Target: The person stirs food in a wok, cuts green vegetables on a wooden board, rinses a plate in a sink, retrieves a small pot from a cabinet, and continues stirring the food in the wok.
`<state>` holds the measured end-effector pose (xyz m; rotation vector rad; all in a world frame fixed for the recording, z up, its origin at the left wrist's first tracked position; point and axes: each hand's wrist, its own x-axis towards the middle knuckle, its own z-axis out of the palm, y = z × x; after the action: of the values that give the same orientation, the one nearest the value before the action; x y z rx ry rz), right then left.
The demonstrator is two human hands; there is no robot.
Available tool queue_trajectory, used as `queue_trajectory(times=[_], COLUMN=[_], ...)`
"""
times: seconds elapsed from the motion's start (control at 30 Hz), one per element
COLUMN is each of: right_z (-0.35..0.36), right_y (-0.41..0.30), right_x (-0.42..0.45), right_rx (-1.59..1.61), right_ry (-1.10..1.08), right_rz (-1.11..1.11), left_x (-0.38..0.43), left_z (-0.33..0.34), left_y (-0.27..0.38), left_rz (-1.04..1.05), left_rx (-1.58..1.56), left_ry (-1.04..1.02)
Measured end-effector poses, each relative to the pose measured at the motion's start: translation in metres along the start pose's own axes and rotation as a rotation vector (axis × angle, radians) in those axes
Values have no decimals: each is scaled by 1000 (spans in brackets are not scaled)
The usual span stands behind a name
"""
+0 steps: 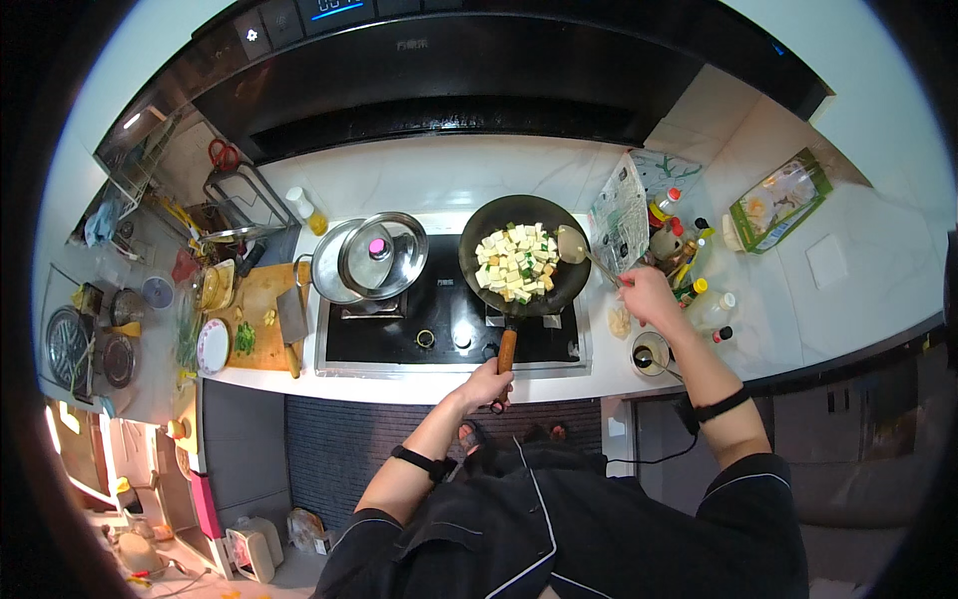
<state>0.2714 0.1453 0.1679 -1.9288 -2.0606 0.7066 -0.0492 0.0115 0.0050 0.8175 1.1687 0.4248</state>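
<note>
A dark wok (490, 224) sits on the right burner of the black gas hob (449, 329). White tofu cubes (516, 258) with green bits and a few browned pieces fill its middle. My left hand (485, 385) grips the wok's wooden handle (507, 350) near its end. In my right hand (650, 293) is the handle of a metal spatula (573, 245), whose blade lies at the wok's right inner side, beside the tofu. Below that hand stands a cup of dark liquid (645, 356) with a spoon in it.
On the left burner sits a lidded steel pot (322, 262). A cleaver (292, 318) rests on the wooden cutting board (262, 348) near chopped greens (245, 338) and a plate (213, 347). Several seasoning bottles (692, 292) and a foil splash guard (621, 213) stand right of the wok.
</note>
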Motion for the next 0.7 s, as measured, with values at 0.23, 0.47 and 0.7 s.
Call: queue_trajectory(times=[0.23, 0.47, 0.7], right_z=[-4, 18, 81], right_y=[1, 54, 62], right_x=[91, 101, 76], right_rx=[437, 920, 1213], right_ry=[-352, -531, -341], right_rz=[660, 833, 709], left_x=[0, -1, -6], left_z=[-3, -8, -17], left_y=[-1, -6, -1], left_rz=[25, 77, 46], left_rx=[20, -5, 16], left_ry=[-32, -57, -68])
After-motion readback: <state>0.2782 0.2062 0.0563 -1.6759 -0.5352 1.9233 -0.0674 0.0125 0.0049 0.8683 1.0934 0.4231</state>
